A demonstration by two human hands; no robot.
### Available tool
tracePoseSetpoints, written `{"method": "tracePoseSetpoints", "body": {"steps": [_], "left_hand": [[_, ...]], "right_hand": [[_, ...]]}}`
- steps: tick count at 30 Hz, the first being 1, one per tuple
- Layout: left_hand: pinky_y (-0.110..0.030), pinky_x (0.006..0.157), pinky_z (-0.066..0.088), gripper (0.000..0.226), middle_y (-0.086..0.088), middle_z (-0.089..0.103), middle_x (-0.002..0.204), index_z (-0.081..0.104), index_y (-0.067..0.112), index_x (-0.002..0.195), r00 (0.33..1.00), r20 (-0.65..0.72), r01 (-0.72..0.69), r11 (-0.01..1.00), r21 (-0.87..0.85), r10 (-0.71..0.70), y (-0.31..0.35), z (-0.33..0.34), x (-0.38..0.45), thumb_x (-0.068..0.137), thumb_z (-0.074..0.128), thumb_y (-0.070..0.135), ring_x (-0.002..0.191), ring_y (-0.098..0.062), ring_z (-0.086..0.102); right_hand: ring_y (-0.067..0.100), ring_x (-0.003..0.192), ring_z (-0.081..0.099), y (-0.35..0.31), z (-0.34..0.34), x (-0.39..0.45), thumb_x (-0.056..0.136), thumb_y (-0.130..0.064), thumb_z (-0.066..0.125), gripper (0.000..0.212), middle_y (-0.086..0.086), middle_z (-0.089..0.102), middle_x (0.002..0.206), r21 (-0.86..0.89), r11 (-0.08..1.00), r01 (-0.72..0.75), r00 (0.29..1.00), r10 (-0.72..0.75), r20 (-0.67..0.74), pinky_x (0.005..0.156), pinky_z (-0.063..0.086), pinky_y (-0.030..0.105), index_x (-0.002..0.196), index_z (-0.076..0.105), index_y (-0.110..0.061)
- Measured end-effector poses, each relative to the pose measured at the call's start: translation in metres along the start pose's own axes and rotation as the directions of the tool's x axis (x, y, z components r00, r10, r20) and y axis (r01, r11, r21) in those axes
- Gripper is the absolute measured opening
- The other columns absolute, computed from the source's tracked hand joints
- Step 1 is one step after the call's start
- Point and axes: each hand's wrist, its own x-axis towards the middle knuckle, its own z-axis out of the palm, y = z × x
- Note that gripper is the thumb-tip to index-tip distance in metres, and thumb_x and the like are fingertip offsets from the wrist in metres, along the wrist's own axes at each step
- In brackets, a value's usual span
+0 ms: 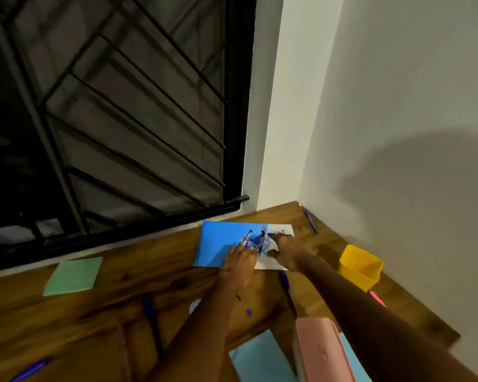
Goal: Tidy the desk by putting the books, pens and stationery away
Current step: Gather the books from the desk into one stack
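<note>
A blue and white book (218,241) lies flat at the far side of the wooden desk (138,282), near the wall corner. My left hand (239,261) rests on its near edge with fingers spread. My right hand (284,249) lies flat on its white right part, fingers apart. Blue pens lie scattered: one pen in the corner (311,220), one pen between my arms (284,282), one pen at the left of my left arm (149,312), one pen at the bottom left (29,370). A pink book (320,351) lies under my right forearm.
A yellow open box (360,267) stands by the right wall, a pink marker (377,299) beside it. A green notepad (73,275) lies at the left, a light blue notepad (260,359) at the bottom. A barred window runs along the desk's far left edge.
</note>
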Motion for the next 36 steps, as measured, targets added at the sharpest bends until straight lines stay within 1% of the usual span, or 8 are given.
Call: {"method": "tracePoseSetpoints", "body": {"steps": [5, 11, 18, 24, 26, 28, 32, 36], "left_hand": [[-0.042, 0.110, 0.031, 0.049, -0.006, 0.043, 0.141, 0.047, 0.016, 0.133, 0.995, 0.095, -0.005, 0.996, -0.084, 0.013, -0.006, 0.005, 0.039, 0.091, 0.050, 0.040, 0.135, -0.028, 0.034], [-0.045, 0.097, 0.045, 0.058, -0.007, 0.047, 0.131, 0.049, 0.016, 0.128, 0.974, 0.206, -0.088, 0.996, -0.031, 0.092, -0.020, -0.004, 0.055, 0.082, 0.058, 0.049, 0.122, -0.028, 0.042], [-0.046, 0.096, 0.043, 0.059, -0.018, 0.051, 0.128, 0.050, 0.005, 0.124, 0.980, 0.188, -0.080, 0.995, 0.067, 0.066, -0.017, 0.003, 0.053, 0.091, 0.011, 0.034, 0.118, -0.037, 0.049], [-0.038, 0.111, 0.031, 0.040, -0.016, 0.045, 0.142, 0.042, 0.010, 0.138, 0.984, -0.169, 0.050, 0.999, 0.005, -0.048, -0.031, -0.025, 0.044, 0.098, 0.039, 0.012, 0.132, -0.031, 0.041], [-0.038, 0.120, 0.008, 0.058, -0.017, 0.014, 0.157, 0.016, 0.010, 0.150, 0.908, -0.378, 0.167, 0.984, -0.070, -0.181, -0.031, -0.029, 0.034, 0.097, 0.040, 0.014, 0.146, -0.031, 0.014], [-0.039, 0.119, 0.002, 0.072, -0.019, -0.001, 0.158, 0.003, 0.007, 0.150, 0.681, -0.561, 0.279, 0.875, -0.395, -0.470, -0.028, -0.035, 0.021, 0.093, 0.043, 0.025, 0.147, -0.032, 0.003], [-0.033, 0.120, 0.006, 0.094, -0.019, 0.002, 0.158, 0.004, -0.002, 0.148, 0.430, -0.220, -0.043, 0.223, -0.974, -0.876, -0.027, -0.071, -0.030, 0.086, 0.064, 0.036, 0.148, -0.029, 0.004], [-0.043, 0.119, 0.010, 0.119, -0.023, 0.001, 0.157, 0.003, -0.003, 0.148, 0.260, -0.083, -0.045, 0.074, -0.996, -0.962, -0.058, -0.075, -0.103, 0.068, 0.081, 0.038, 0.146, -0.033, 0.006]], "right_hand": [[0.026, 0.121, 0.049, 0.021, 0.027, 0.066, 0.078, -0.042, 0.072, 0.063, 0.008, 0.053, 0.134, 0.029, 0.999, 0.038, 0.952, -0.045, 0.301, 0.099, 0.040, 0.032, 0.131, 0.052, -0.014], [0.024, 0.117, 0.051, 0.024, 0.025, 0.098, 0.061, -0.049, 0.082, 0.069, 0.004, 0.058, 0.124, -0.112, 0.983, 0.145, 0.917, -0.091, 0.388, 0.097, 0.044, 0.035, 0.118, 0.062, -0.017], [0.032, 0.122, 0.048, 0.020, 0.035, 0.092, 0.082, -0.051, 0.057, 0.061, 0.010, 0.047, 0.135, -0.376, 0.875, 0.306, 0.942, -0.222, 0.250, 0.101, 0.044, 0.044, 0.130, 0.051, -0.014], [0.031, 0.111, 0.060, 0.003, 0.025, 0.076, 0.097, -0.011, 0.043, 0.036, 0.016, 0.057, 0.129, -0.557, 0.807, 0.195, 0.962, -0.269, -0.052, 0.091, 0.049, 0.040, 0.132, 0.042, -0.003], [0.033, 0.113, 0.060, -0.011, 0.015, 0.070, 0.091, -0.006, 0.051, 0.056, 0.019, 0.048, 0.138, -0.551, 0.822, 0.143, 0.956, -0.258, -0.136, 0.088, 0.050, 0.041, 0.141, 0.026, 0.001], [0.037, 0.118, 0.055, -0.031, 0.005, 0.060, 0.083, -0.003, 0.062, 0.080, 0.023, 0.034, 0.147, -0.513, 0.850, 0.116, 0.948, -0.249, -0.198, 0.087, 0.051, 0.045, 0.146, 0.014, -0.001], [0.044, 0.133, 0.037, -0.091, 0.009, 0.023, 0.089, -0.005, 0.055, 0.082, 0.028, 0.012, 0.155, -0.444, 0.892, 0.091, 0.941, -0.223, -0.255, 0.099, 0.044, 0.049, 0.150, 0.000, -0.005], [0.044, 0.129, 0.043, -0.158, 0.039, -0.031, 0.099, -0.004, 0.031, 0.060, 0.031, 0.016, 0.153, -0.322, 0.946, 0.050, 0.934, -0.158, -0.320, 0.097, 0.044, 0.047, 0.150, 0.000, -0.002]]}}
